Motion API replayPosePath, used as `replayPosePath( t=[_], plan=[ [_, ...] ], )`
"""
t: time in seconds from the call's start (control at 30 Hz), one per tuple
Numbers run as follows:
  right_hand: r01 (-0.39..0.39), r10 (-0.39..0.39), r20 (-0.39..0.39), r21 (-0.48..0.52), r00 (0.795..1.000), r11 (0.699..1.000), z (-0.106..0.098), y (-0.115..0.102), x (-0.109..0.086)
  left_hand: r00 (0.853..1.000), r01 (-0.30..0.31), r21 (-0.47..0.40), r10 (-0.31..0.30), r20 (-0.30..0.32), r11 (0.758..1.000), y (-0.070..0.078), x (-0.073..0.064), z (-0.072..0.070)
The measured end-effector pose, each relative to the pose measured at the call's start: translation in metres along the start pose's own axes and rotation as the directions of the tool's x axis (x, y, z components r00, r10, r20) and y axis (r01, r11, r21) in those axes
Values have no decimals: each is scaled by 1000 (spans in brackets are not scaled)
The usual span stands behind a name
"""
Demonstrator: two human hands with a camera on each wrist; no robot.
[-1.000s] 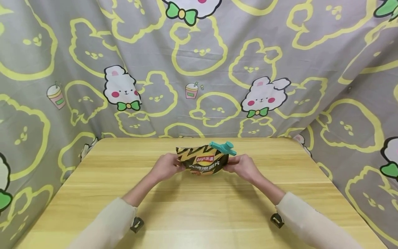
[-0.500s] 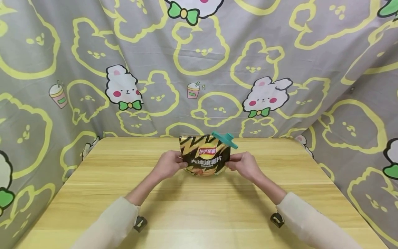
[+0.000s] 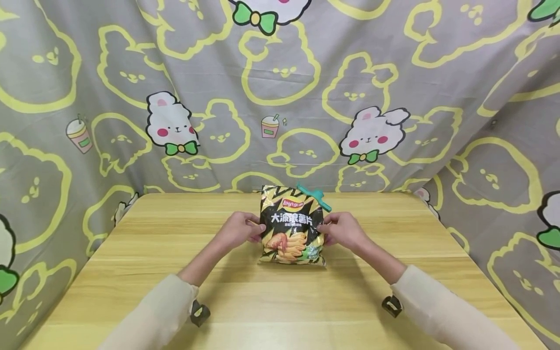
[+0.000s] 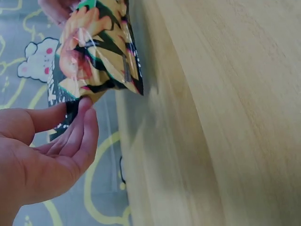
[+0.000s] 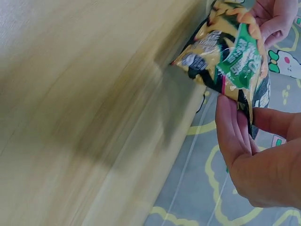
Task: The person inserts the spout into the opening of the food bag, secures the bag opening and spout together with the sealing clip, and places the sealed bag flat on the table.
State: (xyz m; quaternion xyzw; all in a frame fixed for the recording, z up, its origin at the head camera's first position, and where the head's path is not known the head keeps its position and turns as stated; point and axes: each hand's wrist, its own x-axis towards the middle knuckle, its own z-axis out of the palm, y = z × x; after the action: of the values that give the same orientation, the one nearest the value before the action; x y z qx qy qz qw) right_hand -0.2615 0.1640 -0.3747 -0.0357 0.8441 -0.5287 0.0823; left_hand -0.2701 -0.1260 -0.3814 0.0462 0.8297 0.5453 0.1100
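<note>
A black and gold Lay's chip bag (image 3: 290,226) stands upright, front facing me, near the table's far middle. My left hand (image 3: 240,228) pinches its left edge, thumb in front and fingers behind. On the opposite edge, my right hand (image 3: 345,231) pinches the bag the same way. A teal sealing clip (image 3: 315,197) sits slanted across the bag's top right corner. In the left wrist view, the thumb and fingers of the left hand (image 4: 61,146) meet at the bag's side. The right wrist view shows the right hand (image 5: 258,146) gripping near a green printed patch.
The light wooden table (image 3: 271,306) spreads out around the bag. Behind it and along both sides hangs a grey curtain (image 3: 223,73) printed with yellow outlines and white rabbits. Small black straps dangle below both sleeves.
The bag has tipped from leaning back to upright, so its whole front now shows, down to the bottom edge. Both hands keep their pinch on its sides.
</note>
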Motion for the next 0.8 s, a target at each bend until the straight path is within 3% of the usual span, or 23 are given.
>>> replayPosePath(
  t=[0.13,0.23,0.47,0.8],
  plan=[
    [-39,41,55,-21,998,999,0,3,2,996,75,-96,-71,48,993,-4,2,2],
    [-52,57,102,-54,993,997,-1,6,5,992,107,-119,-98,76,987,-6,3,3],
    [-73,78,142,-41,987,996,-2,9,13,994,67,-13,-66,91,998,-7,4,2],
    [-59,69,182,-59,981,997,-8,9,13,995,42,113,-52,87,993,-11,-1,-6]
  ],
)
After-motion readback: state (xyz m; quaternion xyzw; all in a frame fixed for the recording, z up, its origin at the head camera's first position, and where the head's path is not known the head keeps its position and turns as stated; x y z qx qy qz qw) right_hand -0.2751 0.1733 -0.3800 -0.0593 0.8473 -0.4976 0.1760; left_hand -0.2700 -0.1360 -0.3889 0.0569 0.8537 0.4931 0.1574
